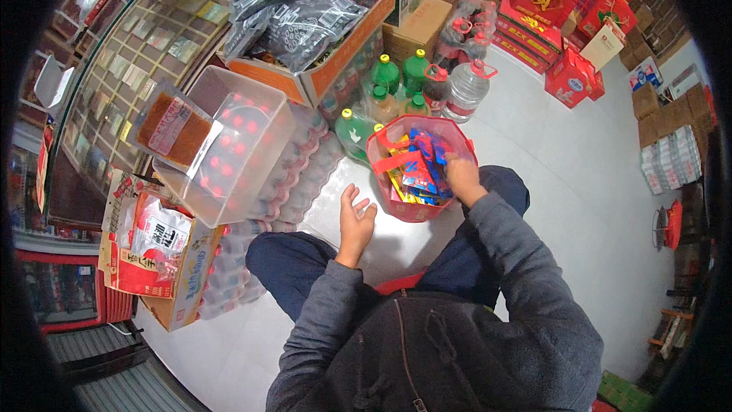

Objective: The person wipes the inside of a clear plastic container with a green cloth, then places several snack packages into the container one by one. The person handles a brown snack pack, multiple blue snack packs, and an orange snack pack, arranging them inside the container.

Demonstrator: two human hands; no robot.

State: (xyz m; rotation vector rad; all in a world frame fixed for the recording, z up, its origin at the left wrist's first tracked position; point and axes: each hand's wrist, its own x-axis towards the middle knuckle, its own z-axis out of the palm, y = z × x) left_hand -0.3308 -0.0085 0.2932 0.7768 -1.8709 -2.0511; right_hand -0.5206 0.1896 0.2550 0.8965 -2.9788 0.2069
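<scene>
Between my knees stands a red translucent plastic basket (400, 214) with a red strap handle (398, 165) lying across it. Several small snack packets (422, 174), mostly blue and red with some yellow ones, fill it. My right hand (464, 178) is at the basket's right rim, its fingers curled over the edge beside the packets. The fingertips are hidden, so whether they grip the rim or a packet is unclear. To the left of the basket, my left hand (357, 226) is held up with its fingers apart and holds nothing.
Green-bottled drinks (386, 75) and a large clear water jug (468, 90) stand just beyond the basket. On the left, a clear plastic bin (254, 177) rests on shrink-wrapped bottles (309, 183), near a carton with snack bags (194, 280). Red gift boxes (572, 77) stand at the far right.
</scene>
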